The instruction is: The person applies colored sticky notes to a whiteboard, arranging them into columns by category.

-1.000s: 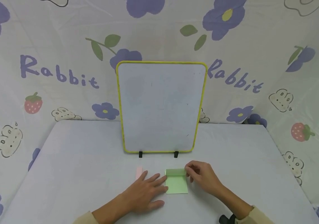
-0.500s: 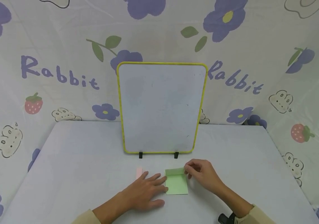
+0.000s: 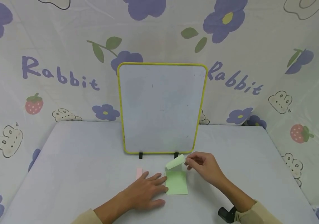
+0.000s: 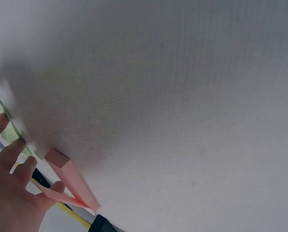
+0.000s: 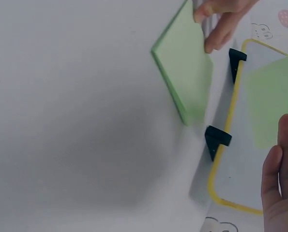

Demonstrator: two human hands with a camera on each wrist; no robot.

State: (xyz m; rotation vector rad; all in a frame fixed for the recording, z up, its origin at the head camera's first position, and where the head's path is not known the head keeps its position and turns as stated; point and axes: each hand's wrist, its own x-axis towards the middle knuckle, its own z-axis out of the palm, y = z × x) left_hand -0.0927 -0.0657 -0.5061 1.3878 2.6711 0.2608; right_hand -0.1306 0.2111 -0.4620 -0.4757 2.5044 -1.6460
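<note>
A green sticky note pad lies on the white table in front of the whiteboard. My left hand has its fingers spread, with fingertips pressing at the pad's left edge. Between finger and thumb, my right hand pinches a single green sticky note, raised above the pad's far edge and curled over. The right wrist view shows that note overlapping the whiteboard. Partly under the left hand is a narrow pink sticky note pad; in the left wrist view a pink sheet bends away from it, against a finger.
A whiteboard with a yellow frame stands upright behind the pad on black feet. Printed cloth hangs behind and beside the table. A black device sits at the right wrist.
The green note's far edge has come up off the pad and the note now curls in the air. My right hand has moved up and away with it. The left hand stays in place.
</note>
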